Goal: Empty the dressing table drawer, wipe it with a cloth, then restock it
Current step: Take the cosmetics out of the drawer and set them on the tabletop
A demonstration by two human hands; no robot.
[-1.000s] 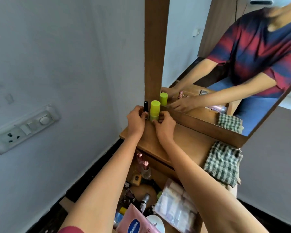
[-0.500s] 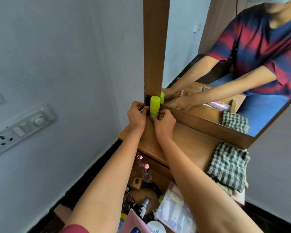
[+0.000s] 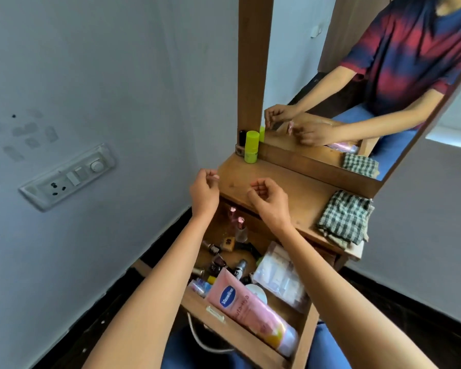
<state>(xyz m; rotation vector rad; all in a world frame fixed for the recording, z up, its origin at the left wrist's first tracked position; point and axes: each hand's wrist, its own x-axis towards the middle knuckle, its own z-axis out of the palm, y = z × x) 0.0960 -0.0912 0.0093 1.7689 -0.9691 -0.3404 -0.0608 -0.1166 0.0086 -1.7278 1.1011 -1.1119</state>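
Observation:
A lime-green bottle [image 3: 251,146] and a small black-capped bottle [image 3: 241,143] stand at the back left corner of the dressing table top [image 3: 290,193], against the mirror frame. My left hand [image 3: 204,191] and my right hand [image 3: 269,199] hover over the table's front edge, fingers loosely curled, holding nothing. Below them the open drawer [image 3: 216,314] holds a pink Vaseline tube [image 3: 250,307], a clear pouch [image 3: 280,278], two pink-capped bottles [image 3: 237,226] and several small nail polish bottles [image 3: 216,258]. A checked cloth [image 3: 343,219] lies on the table's right end.
The mirror [image 3: 357,83] rises behind the table and reflects my arms and shirt. A white wall with a switch plate [image 3: 69,177] is close on the left. Dark floor runs along the wall below the drawer.
Both hands let go of the green and black-capped bottles at the back corner and drew back toward me, now over the table's front edge. The view tilted down, showing more of the drawer.

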